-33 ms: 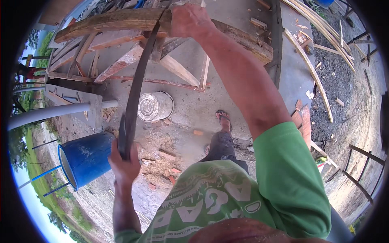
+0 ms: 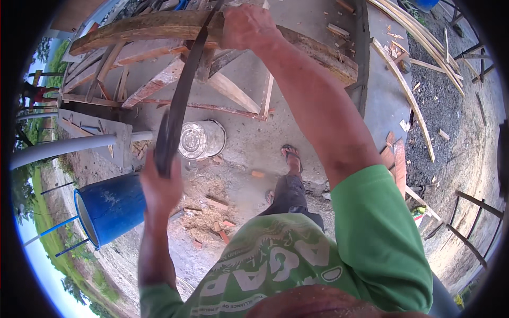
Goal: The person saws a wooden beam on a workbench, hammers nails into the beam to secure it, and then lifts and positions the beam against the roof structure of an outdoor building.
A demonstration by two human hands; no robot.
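Left hand (image 2: 159,188) gripping a long dark curved blade (image 2: 177,108), right hand (image 2: 248,26) pressing on a curved timber (image 2: 154,26), blue barrel (image 2: 108,206) and metal bucket (image 2: 201,139) sitting below

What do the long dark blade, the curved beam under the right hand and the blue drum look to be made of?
Long dark blade: probably metal, dull and unpolished; it is thin, flat and evenly dark.
Curved beam: wood, bare and rough, with brown grain and pale cut faces.
Blue drum: likely plastic; smooth, uniformly coloured wall.
The left hand grips the blade, and the right hand rests on the beam.

Your single head camera looks steeply down from close above your own green shirt (image 2: 318,259) toward the sandy ground (image 2: 249,153).
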